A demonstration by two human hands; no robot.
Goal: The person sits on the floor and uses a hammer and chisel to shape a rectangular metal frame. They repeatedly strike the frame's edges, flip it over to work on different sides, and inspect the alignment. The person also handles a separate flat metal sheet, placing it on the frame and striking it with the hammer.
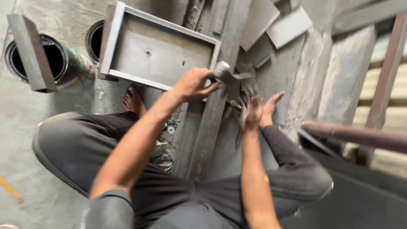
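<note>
While the left hand [193, 85] grips a hammer [224, 72], the right hand [251, 112] hovers spread.

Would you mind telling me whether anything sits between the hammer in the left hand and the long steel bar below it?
Nothing visible does: the left hand grips the hammer right above the long steel bar, while the right hand rests beside the bar, not across it.

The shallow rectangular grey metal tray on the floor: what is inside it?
The shallow rectangular grey metal tray shows a bare bottom with two small holes. Its near right corner is covered by the left hand gripping a hammer.
</note>
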